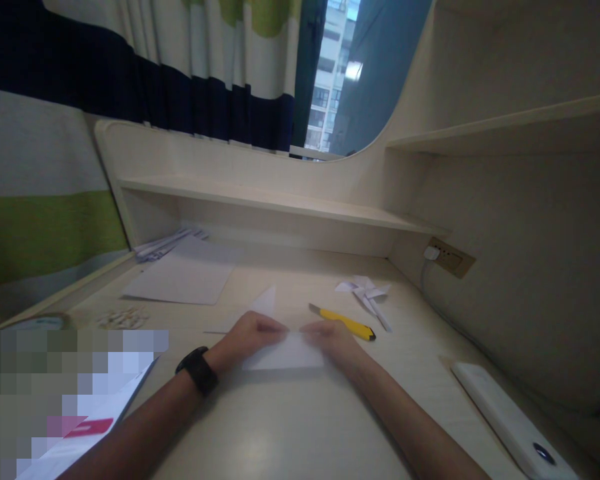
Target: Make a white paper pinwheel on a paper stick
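A folded white paper (pixel 286 353) lies on the pale wooden desk (pixel 290 427), one pointed flap standing up behind it. My left hand (pixel 250 337), with a black watch on its wrist, pinches the paper's upper left edge. My right hand (pixel 333 340) pinches the upper right edge, fingertips nearly meeting the left ones. Just beyond my right hand lies a yellow utility knife (pixel 347 323). A white paper pinwheel (pixel 367 293) rests behind the knife.
A blank white sheet (pixel 185 277) and a stack of papers (pixel 163 245) lie at the back left. A white phone (pixel 510 417) sits at the right edge. A wall socket with a white plug (pixel 433 253) is on the right. A shelf (pixel 260 197) runs along the back.
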A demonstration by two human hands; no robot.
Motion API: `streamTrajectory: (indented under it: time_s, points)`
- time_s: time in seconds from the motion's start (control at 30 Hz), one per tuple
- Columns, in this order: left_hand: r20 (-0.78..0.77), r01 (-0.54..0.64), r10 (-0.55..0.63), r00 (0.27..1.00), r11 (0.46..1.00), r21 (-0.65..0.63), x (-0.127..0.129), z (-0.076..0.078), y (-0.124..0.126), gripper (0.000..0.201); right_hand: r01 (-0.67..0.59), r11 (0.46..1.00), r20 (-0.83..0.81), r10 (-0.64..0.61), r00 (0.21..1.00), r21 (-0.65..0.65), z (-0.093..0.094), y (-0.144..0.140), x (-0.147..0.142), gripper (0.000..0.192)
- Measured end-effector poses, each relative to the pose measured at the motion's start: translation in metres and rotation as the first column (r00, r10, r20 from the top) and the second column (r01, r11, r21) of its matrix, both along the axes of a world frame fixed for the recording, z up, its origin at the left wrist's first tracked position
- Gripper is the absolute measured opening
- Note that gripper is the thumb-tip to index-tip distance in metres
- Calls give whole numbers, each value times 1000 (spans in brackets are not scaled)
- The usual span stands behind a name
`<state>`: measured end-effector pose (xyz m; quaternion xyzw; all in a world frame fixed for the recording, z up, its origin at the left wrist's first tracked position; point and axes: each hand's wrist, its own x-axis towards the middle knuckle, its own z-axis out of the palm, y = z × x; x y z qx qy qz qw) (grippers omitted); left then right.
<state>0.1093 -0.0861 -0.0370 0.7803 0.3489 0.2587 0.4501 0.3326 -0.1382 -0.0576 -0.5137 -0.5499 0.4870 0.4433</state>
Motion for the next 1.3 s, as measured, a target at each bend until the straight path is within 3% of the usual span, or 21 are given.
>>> streamTrajectory:
  time_s: [0.2, 0.57, 0.7, 0.9, 1.13, 1.3]
  points:
    - [67, 65, -55, 996, 988, -143, -1, 11, -8, 33, -49, 999, 0, 49, 999, -8, 4, -2, 1, 35]
    - [28, 63, -64, 998, 998, 29, -2, 3, 0, 28, -56, 998, -94, 51, 994, -43, -1, 1, 5, 43]
    - [24, 50, -51, 998, 997, 56, -1, 3, -1, 26, -106, 990, -189, 86, 978, -96, 0, 0, 6, 50]
    - [38, 59, -60, 997, 998, 35, -1, 6, -3, 25, -163, 980, -277, 126, 953, -117, 7, -6, 5, 40]
    - [43, 126, -124, 991, 992, -33, -3, 13, -7, 29, -121, 986, -235, 92, 968, -113, 4, -3, 6, 34]
    - [53, 118, -117, 992, 993, -24, 0, 7, -5, 28, -37, 998, -158, 27, 987, -57, -2, 0, 0, 35]
